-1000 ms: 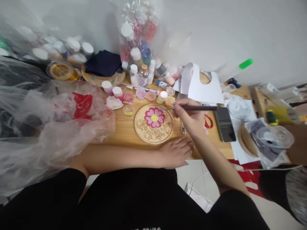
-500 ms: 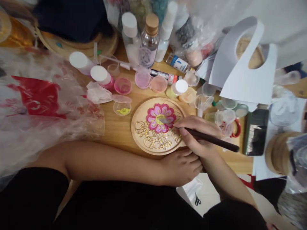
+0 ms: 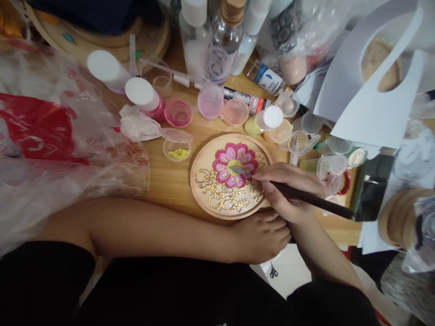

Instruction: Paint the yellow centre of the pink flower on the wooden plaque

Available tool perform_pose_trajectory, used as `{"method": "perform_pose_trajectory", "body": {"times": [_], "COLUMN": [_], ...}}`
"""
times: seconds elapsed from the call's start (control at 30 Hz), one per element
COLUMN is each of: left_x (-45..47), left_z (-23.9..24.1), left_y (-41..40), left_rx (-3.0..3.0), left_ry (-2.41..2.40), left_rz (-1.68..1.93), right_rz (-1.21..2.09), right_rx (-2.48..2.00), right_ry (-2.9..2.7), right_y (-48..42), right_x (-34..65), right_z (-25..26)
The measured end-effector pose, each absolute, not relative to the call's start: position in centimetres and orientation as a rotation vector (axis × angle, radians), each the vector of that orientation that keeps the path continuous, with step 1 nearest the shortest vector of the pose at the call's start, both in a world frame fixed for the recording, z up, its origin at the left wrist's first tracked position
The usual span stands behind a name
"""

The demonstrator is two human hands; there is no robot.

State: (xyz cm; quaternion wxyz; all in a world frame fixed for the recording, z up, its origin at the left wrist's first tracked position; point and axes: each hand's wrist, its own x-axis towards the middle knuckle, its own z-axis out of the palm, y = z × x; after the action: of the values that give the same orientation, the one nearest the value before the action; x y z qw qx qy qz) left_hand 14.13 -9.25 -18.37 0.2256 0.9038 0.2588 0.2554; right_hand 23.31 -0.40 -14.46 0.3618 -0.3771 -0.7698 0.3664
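Note:
A round wooden disc (image 3: 207, 156) lies on the wooden table, painted with a pink flower (image 3: 235, 165) that has a yellow centre, above gold scroll outlines. My right hand (image 3: 290, 190) pinches a dark-handled brush (image 3: 316, 202), whose tip rests on the flower's centre. My left hand (image 3: 261, 235) lies flat on the table's front edge just below the disc, fingers stretched out and holding nothing. Small paint cups sit close by: one with yellow paint (image 3: 177, 150), a pink one (image 3: 178, 113) and a lilac one (image 3: 210, 101).
Bottles with white caps (image 3: 139, 93) and a cork-topped bottle (image 3: 227, 27) crowd the back. A clear plastic bag with red print (image 3: 50, 136) fills the left. White cut paper (image 3: 370, 104), several clear cups (image 3: 329, 165) and a dark phone (image 3: 370, 199) lie on the right.
The view has closed in on the disc. My right hand brought the brush from the cups beside the disc down onto the flower's centre. My left hand stayed put.

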Motion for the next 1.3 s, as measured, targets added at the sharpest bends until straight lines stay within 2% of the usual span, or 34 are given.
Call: {"method": "perform_pose_trajectory", "body": {"times": [1.3], "left_x": [14.28], "left_z": [-18.56], "left_y": [-9.43], "left_rx": [2.503], "left_ry": [0.664], "left_rz": [0.647], "right_rz": [0.924], "right_rx": [-0.988], "right_ry": [-1.994], "right_y": [-0.57], "right_x": [23.30], "right_z": [-14.57]}}
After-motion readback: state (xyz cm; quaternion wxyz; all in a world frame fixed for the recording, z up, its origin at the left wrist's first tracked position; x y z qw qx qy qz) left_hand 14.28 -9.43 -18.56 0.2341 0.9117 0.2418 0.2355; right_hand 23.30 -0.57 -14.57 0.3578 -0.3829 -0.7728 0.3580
